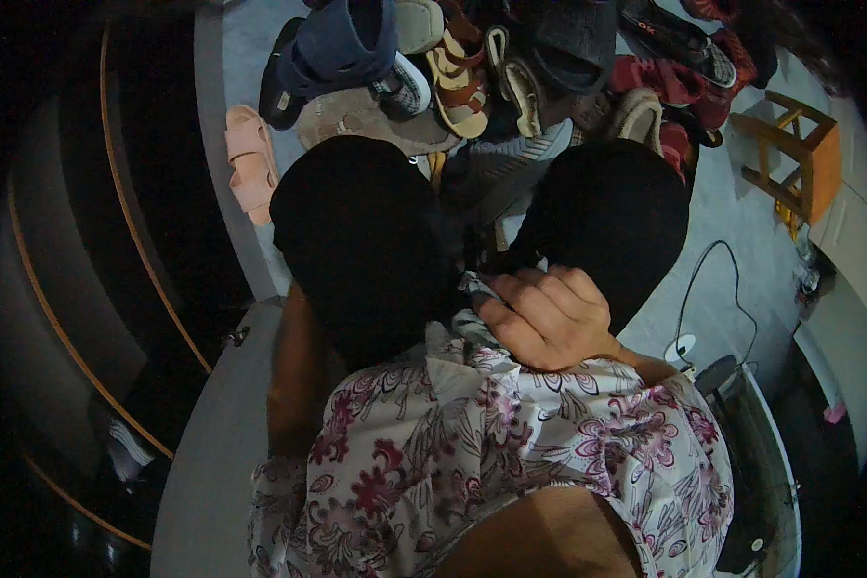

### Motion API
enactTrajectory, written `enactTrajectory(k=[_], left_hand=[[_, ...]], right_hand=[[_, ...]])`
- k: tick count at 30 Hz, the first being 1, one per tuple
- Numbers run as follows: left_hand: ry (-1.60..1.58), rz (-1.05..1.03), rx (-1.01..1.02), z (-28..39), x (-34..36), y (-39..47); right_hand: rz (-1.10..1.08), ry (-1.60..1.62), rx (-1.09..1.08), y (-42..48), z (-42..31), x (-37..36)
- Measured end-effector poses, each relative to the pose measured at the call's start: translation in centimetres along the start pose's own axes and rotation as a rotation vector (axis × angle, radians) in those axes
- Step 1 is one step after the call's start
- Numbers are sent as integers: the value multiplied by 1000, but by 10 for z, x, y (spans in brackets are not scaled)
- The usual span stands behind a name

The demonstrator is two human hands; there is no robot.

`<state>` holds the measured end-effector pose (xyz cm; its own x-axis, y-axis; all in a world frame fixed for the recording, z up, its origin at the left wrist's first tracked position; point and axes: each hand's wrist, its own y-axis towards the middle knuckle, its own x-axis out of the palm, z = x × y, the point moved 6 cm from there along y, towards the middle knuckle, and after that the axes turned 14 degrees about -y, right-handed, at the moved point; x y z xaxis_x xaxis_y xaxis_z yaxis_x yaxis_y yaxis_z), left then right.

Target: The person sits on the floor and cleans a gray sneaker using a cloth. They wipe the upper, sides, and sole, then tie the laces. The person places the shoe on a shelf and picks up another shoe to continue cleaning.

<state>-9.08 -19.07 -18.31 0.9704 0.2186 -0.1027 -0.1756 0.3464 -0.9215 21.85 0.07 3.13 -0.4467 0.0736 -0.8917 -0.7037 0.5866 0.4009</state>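
My right hand is bent into a fist in front of my lap, just below the gap between my black-clad knees. Its fingers are closed on a crumpled grey-white cloth, whose edge pokes out past the index finger. More grey cloth lies below that hand, against my flower-printed top. My left hand is out of view, hidden behind my left knee; only the left forearm shows. Beyond the knees lies a heap of footwear, including a strappy tan sandal and a grey fuzzy slipper.
A pink slide sandal lies left of the heap, below a dark blue boot. Red shoes lie to the right. Farther right is a small wooden stool on its side. A black cable loops across the floor.
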Motion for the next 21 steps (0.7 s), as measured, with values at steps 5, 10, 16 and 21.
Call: enactTrajectory(k=[5, 10, 16, 21], left_hand=[[324, -24, 225, 145, 6, 67], [-239, -175, 807, 333, 93, -41], [-428, -507, 700, 308, 234, -65], [-441, -313, 450, 205, 254, 94]], right_hand=[[-17, 15, 1, 0, 1, -1], [8, 1, 13, -7, 2, -1], [74, 252, -25, -9, 2, 14], [74, 370, -16, 6, 0, 20]])
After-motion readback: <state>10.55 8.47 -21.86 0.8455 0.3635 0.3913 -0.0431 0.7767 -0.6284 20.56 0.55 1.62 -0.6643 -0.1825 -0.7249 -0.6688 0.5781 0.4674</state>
